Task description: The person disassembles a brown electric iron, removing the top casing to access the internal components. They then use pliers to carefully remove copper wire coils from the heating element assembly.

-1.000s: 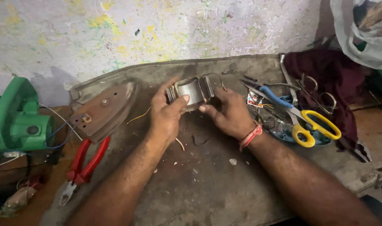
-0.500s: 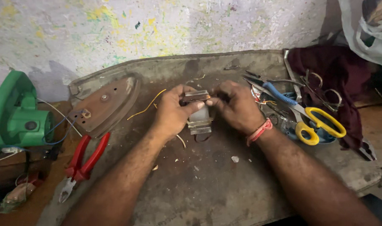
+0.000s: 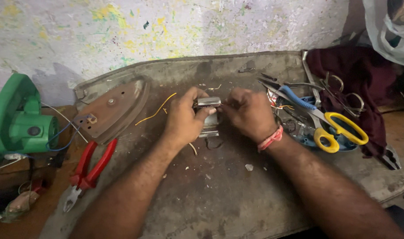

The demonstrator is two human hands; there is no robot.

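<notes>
Workbench (image 3: 219,194): both grips round metal part (image 3: 209,116).

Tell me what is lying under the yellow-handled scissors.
The yellow-handled scissors rest on a heap of tools: a blue-handled tool, thin wires and a blue tray. Whatever lies deeper in the heap is covered.

Both hands meet in the middle of the worn metal bench (image 3: 219,194). The left hand (image 3: 184,117) and the right hand (image 3: 248,113) pinch a small shiny metal part (image 3: 209,116) between them. Red pliers (image 3: 89,166) lie at the bench's left edge, and yellow scissors (image 3: 339,130) lie near its right edge.
</notes>
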